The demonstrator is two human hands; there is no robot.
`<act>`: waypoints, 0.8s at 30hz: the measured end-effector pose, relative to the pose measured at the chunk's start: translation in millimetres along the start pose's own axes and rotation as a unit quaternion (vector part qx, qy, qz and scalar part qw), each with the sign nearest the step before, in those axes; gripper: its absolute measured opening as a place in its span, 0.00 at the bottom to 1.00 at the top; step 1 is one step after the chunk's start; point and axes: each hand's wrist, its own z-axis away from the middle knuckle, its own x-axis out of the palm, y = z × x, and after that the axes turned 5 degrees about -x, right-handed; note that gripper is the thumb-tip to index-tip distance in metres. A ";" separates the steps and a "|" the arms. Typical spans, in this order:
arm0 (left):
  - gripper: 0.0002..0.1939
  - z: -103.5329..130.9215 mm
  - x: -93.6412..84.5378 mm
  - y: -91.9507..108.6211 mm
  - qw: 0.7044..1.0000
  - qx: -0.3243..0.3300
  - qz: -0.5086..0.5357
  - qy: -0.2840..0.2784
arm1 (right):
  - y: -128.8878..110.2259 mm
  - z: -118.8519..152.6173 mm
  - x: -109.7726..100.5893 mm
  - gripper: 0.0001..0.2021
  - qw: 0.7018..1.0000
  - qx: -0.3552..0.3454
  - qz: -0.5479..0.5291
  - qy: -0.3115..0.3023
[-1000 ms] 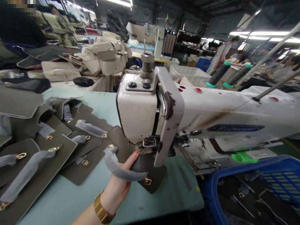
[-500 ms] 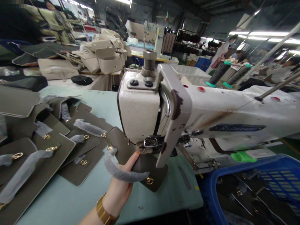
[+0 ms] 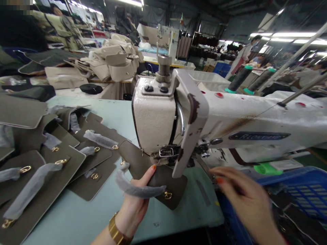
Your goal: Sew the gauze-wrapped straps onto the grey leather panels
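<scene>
My left hand (image 3: pixel 139 194) grips a dark olive bag panel (image 3: pixel 135 160), thumb on top and the other fingers hidden beneath. A curved handle (image 3: pixel 139 190) in cloudy plastic wrap arches over this hand, its gold ring fittings fixed to the panel. The panel's far edge lies under the head of a white sewing machine (image 3: pixel 154 119), close to the presser foot. On the right, my right hand (image 3: pixel 245 197), slightly blurred, has its fingers pinched at the end of a thin metal lever (image 3: pixel 203 165) on the machine.
More olive panels with wrapped handles (image 3: pixel 33 187) lie piled on the pale green table (image 3: pixel 102 221) at left. A blue basket (image 3: pixel 301 177) of similar pieces stands at lower right. Cream bags (image 3: pixel 120 64) are heaped behind. Dark thread cones (image 3: pixel 238 80) stand beyond the machine; co-workers sit and stand farther back.
My right hand has come into view from the lower right and reached the lever. My left hand still holds the panel under the machine; the whole view has shifted slightly.
</scene>
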 end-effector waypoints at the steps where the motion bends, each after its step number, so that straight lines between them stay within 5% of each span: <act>1: 0.11 1.2 0.9 0.2 1.000 -0.003 0.003 0.001 | -1.7 -8.9 18.2 0.07 0.997 -0.012 -0.019 -0.072; 2: 0.11 2.2 1.7 0.6 1.000 -0.007 0.003 0.001 | -3.9 -16.5 35.7 0.09 0.987 -0.023 -0.044 -0.150; 7: 0.12 2.2 3.2 0.6 1.000 -0.015 -0.002 0.000 | -17.1 -41.6 86.3 0.15 0.971 -0.017 -0.080 -0.225; 14: 0.17 1.2 4.3 -0.9 1.000 0.010 0.013 -0.003 | -21.9 -51.6 96.9 0.12 0.946 -0.025 -0.145 -0.290; 24: 0.21 -6.2 7.5 3.8 0.999 0.046 -0.011 0.018 | -22.9 -49.8 99.6 0.10 0.948 0.003 -0.151 -0.278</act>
